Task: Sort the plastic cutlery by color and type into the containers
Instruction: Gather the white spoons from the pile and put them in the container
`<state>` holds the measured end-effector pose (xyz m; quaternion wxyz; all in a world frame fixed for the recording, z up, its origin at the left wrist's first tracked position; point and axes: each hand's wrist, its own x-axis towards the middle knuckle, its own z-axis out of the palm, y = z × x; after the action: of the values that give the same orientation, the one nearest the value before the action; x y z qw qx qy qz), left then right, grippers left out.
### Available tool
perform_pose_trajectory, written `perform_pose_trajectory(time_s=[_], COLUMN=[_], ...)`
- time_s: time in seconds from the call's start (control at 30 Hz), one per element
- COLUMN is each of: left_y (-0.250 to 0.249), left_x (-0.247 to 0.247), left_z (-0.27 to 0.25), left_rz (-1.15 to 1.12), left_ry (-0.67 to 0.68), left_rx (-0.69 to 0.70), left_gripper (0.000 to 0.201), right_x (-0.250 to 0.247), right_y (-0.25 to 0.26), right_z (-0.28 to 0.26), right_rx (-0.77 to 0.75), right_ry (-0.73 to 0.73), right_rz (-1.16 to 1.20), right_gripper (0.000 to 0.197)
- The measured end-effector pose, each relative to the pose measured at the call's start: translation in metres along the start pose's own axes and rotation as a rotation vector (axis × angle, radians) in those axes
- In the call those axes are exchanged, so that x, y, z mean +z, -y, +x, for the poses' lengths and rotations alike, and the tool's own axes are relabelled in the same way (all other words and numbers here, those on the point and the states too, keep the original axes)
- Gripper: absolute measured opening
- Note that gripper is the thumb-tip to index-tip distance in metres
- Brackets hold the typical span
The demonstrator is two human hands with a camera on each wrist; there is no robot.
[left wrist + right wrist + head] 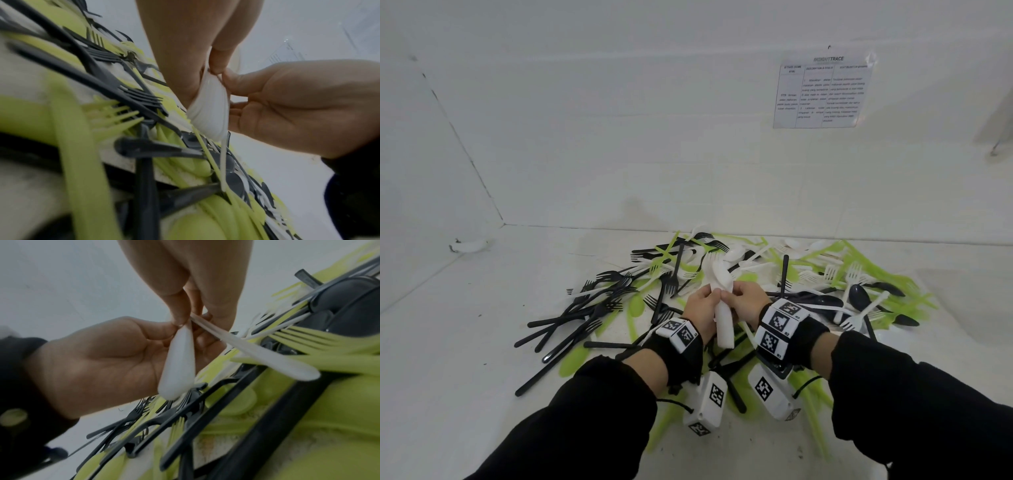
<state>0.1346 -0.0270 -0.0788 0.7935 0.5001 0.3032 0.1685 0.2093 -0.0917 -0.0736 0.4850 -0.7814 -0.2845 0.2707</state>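
I hold a stack of white spoons (pixel 722 301) in both hands, raised just above the middle of a mixed pile of cutlery (pixel 619 308) on the white floor. My left hand (pixel 702 308) curls its fingers around the stack's left side, pinching it. My right hand (pixel 748 303) pinches the stack from the right with thumb and fingertips. The spoon handles point back toward me. Black forks (pixel 592 305), green pieces and white forks (pixel 856 318) lie scattered around the stack.
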Motion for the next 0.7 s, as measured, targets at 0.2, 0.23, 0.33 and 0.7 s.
perform_pose_trajectory(time_s=[0.2, 0.23, 0.33, 0.7], left_y=[0.004, 0.006, 0.010, 0.015], left_x=[0.002, 0.002, 0.002, 0.030], left_z=[0.007, 0.008, 0.009, -0.003], left_rz=[-0.008, 0.007, 0.048, 0.114], left_ry=[-0.128, -0.136, -0.122, -0.001], left_rx=[-0.008, -0.005, -0.003, -0.066], left_gripper=[0.028, 0.027, 0.028, 0.038], right_x=[-0.003, -0.004, -0.005, -0.014], right_y=[-0.005, -0.006, -0.005, -0.003], right_z=[0.000, -0.001, -0.005, -0.018], right_rx=[0.091, 0.101, 0.117, 0.053], right_ry=[-0.219, -0.244, -0.265, -0.226], right_rz=[0.112, 0.122, 0.055, 0.021], right_gripper=[0.053, 0.047, 0.029, 0.028])
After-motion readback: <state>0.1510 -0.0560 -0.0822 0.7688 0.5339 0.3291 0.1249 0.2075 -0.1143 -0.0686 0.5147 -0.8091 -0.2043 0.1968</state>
